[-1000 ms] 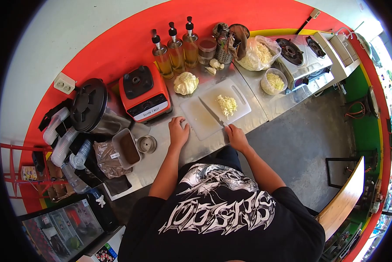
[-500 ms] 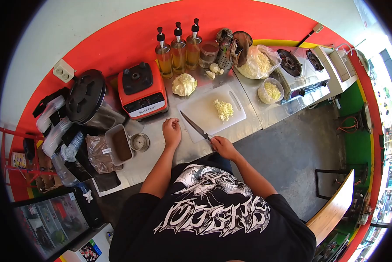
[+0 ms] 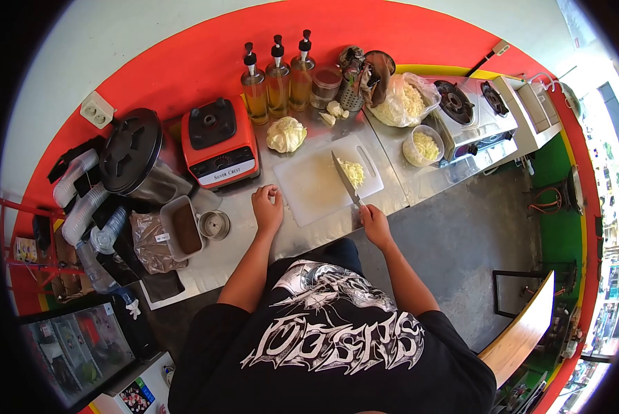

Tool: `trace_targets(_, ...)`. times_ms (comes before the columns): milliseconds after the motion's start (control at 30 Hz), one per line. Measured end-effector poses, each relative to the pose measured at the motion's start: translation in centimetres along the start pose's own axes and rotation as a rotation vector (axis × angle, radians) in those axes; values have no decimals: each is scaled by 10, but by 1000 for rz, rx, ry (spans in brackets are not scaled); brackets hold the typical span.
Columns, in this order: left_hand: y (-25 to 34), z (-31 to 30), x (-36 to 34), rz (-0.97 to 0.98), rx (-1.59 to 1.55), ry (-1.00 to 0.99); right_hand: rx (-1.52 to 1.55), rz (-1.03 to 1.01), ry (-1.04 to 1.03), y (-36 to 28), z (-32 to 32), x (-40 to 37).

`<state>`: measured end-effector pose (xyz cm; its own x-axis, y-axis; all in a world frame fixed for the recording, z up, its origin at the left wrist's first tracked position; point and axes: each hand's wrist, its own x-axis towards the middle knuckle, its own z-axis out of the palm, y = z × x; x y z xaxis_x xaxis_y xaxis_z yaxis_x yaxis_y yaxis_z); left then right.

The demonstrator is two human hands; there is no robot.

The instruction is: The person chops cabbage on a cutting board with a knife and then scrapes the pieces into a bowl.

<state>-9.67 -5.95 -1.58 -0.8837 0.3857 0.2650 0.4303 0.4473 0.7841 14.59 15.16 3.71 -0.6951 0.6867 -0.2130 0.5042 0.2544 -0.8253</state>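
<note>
My right hand [image 3: 373, 222] is wrapped round the handle of a knife [image 3: 347, 179]. The blade lies against the left side of a small pile of shredded cabbage [image 3: 353, 173] on the white cutting board [image 3: 308, 190]. Left of the board, my left hand [image 3: 266, 203] rests on the metal counter with its fingers curled, and nothing shows in it. A cut head of cabbage [image 3: 286, 134] sits behind the board, with small pale pieces [image 3: 335, 111] farther back.
A red blender base [image 3: 220, 143] and oil bottles [image 3: 277, 86] stand at the back. Shredded cabbage fills a plastic bag [image 3: 405, 101] and a round tub [image 3: 423, 146], beside a gas stove [image 3: 473, 114]. A brown-filled container [image 3: 184, 228] and metal cup [image 3: 214, 225] lie left.
My right hand has moved right with the knife, and the blade has swung from the board's left part to the cabbage pile. The pile is more bunched to the right. My left hand has barely moved.
</note>
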Motion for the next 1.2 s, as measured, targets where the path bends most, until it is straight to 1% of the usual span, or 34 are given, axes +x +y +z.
trace_targets(67,2,3,3,-17,2,-20,10,-21,45,-12,-5,2)
trace_targets(133,11,6,3,-78,122,-25,20,-40,90,-12,-8,11)
trace_targets(200,15,12,6,-96,163,-49,-143,-161,249,-7,-15,29)
trace_targets(267,17,18,6,-111,205,-75,-165,-176,301,-5,-22,43)
trace_targets(333,32,20,4,-212,240,-112,-293,-269,391,0,-26,55)
trace_targets(400,38,19,5,-189,202,-147,-279,-240,389,4,-28,61)
trace_targets(467,39,17,6,-171,170,-187,-315,-281,360,11,-27,60)
trace_targets(533,44,14,7,-259,73,-215,-323,-283,346,8,-28,52)
trace_targets(600,44,12,9,-270,38,-245,-427,-324,291,6,-28,43)
trace_targets(667,44,14,11,-355,29,-231,-422,-336,297,6,-24,36)
trace_targets(700,42,17,9,-350,30,-236,-420,-357,297,6,-23,35)
trace_targets(733,39,20,7,-316,38,-186,-419,-355,301,6,-23,35)
trace_targets(767,37,22,6,-282,45,-136,-395,-334,312,5,-23,37)
trace_targets(800,42,20,7,-279,46,-137,-371,-314,321,6,-23,38)
trace_targets(900,52,16,7,-321,40,-199,-326,-291,363,6,-24,53)
trace_targets(933,53,17,6,-346,42,-180,-325,-282,363,6,-24,57)
trace_targets(1000,54,23,4,-371,48,-170,-218,-231,325,2,-22,65)
trace_targets(1067,53,30,6,-468,-17,-130,-215,-198,324,-2,-23,66)
trace_targets(1100,55,32,10,-466,-15,-134,-215,-174,322,-4,-24,65)
trace_targets(1167,58,36,18,-686,-112,-128,-189,-156,297,-6,-29,60)
trace_targets(1200,62,35,22,-684,-113,-131,-166,-145,270,-2,-30,60)
